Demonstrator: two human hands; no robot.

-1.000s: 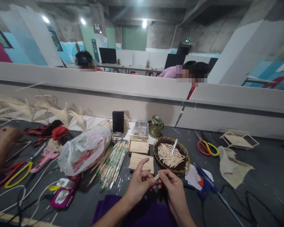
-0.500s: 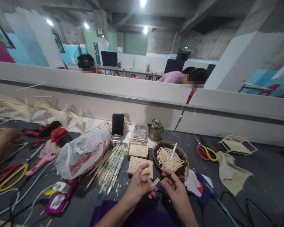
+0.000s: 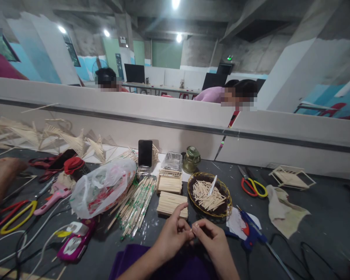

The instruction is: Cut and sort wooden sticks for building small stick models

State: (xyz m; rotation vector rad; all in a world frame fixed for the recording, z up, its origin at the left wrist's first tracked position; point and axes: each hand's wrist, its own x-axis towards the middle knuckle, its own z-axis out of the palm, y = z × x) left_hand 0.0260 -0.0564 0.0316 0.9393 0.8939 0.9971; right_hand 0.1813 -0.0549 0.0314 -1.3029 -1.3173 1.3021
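Note:
My left hand (image 3: 175,232) is closed in a pinch, index finger raised, in front of a stack of wooden sticks (image 3: 172,203). Its fingertips meet those of my right hand (image 3: 210,236), which is also pinched. Short wooden sticks are held between them, mostly hidden by the fingers. Just beyond my right hand is a round yellow-rimmed basket (image 3: 189,196) with many short cut sticks (image 3: 205,194) and a white pointed tool (image 3: 212,186). Purple cloth (image 3: 131,258) lies below my forearms.
A blue glue gun (image 3: 251,231) rests at right, near red-and-yellow scissors (image 3: 252,186), a cloth (image 3: 286,210) and a small stick frame (image 3: 291,177). Left are wrapped chopsticks (image 3: 138,206), a plastic bag (image 3: 105,186), a magenta device (image 3: 76,243) and another person's hand (image 3: 10,171). A partition (image 3: 163,112) stands behind.
My right hand has moved left, and its fingers have closed against my left fingertips. The short sticks that showed in my left hand are now mostly covered.

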